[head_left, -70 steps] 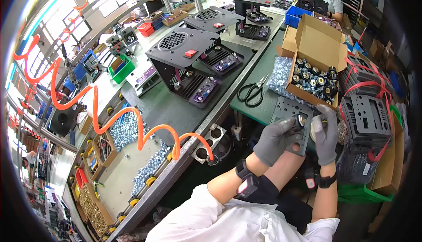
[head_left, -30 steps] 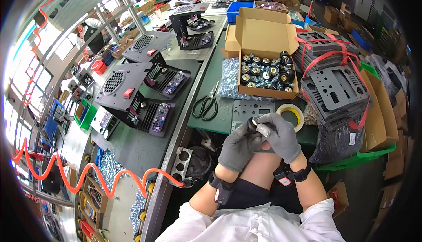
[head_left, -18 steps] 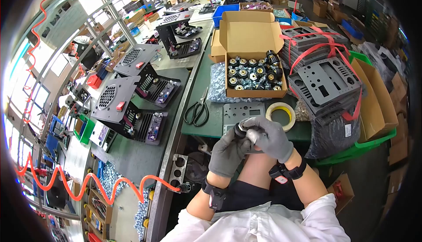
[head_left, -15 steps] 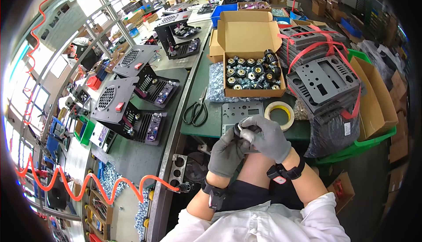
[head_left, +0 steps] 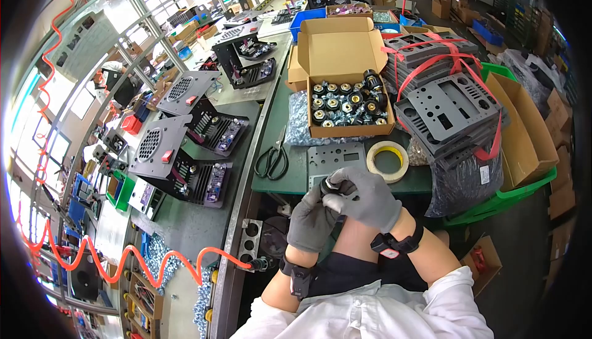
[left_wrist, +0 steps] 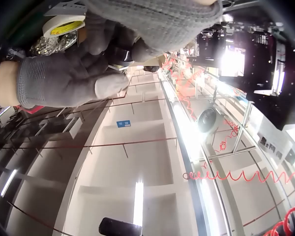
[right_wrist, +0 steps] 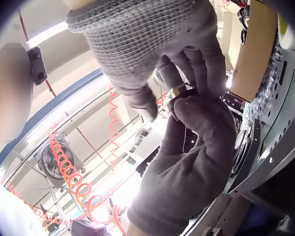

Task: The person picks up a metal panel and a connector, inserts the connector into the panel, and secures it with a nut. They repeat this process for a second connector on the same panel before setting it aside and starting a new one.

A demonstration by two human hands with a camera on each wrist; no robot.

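Note:
In the head view, my gloved left hand [head_left: 310,222] pinches a small black round part [head_left: 328,186] above my lap, at the table's front edge. The right wrist view shows its brass-coloured centre, with the left thumb lying along the rim. My gloved right hand [head_left: 370,203] meets it from the right, fingers curled over the part. Its thumb [right_wrist: 145,105] stands off to the side. The fingers hide much of the part. Just behind the hands lies a grey punched metal panel [head_left: 336,159], its near end covered by them.
A roll of tape [head_left: 387,161], scissors [head_left: 272,161] and an open carton [head_left: 351,130] of similar black parts are on the green table [head_left: 290,182]. Strapped grey panels [head_left: 456,108] are stacked at the right. Black housings [head_left: 161,145] stand left; an orange coiled hose [head_left: 179,259] crosses there.
My right hand, apart from the left at first, has come over to the black part. Over the last half second its fingers and thumb have shifted around it. The head view has swung right.

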